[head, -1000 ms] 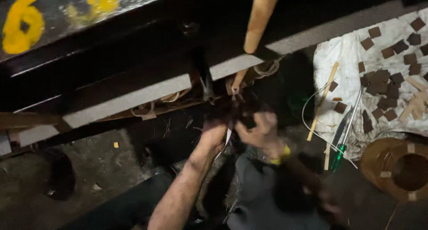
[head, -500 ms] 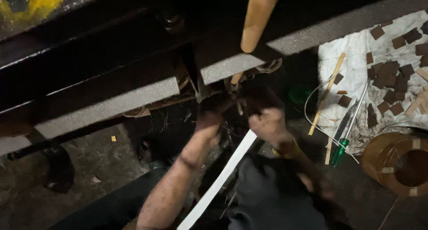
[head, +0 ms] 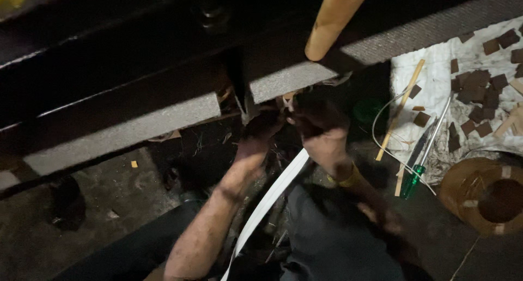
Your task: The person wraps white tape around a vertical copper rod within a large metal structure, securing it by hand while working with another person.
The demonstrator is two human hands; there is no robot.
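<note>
Dim workshop floor, dark concrete, with a heavy dark machine frame (head: 136, 85) running across the upper half of the view, grey-faced bars along its lower edge. A white flat strap (head: 272, 191) runs in a long diagonal: upper end at the hands just under the frame, lower end trailing down-left toward the bottom of the view between the person's legs. Its long axis goes from upper right to lower left.

The left hand (head: 260, 129) and right hand (head: 318, 129) sit close together at the strap's top end, right at the gap between two grey bars. Right hand is nearer to the strap; the strap passes just below its palm and looks pinched there, but the fingers are dark and blurred, so I cannot tell how tight that hold is. Left hand is curled up against the frame edge; cannot tell whether it grips anything.

A yellow band (head: 348, 178) sits on the right wrist. A pale wooden handle (head: 335, 19) hangs down from above, its tip just over the hands, not touching them.

Off to the right, well apart: white cloth (head: 430, 68) scattered with brown leather scraps (head: 482, 90), a green-handled screwdriver (head: 418, 169), a thin wooden stick (head: 400, 109), a loop of white wire (head: 381, 123), and a brown coil of strapping (head: 485, 196) at the edge.
</note>
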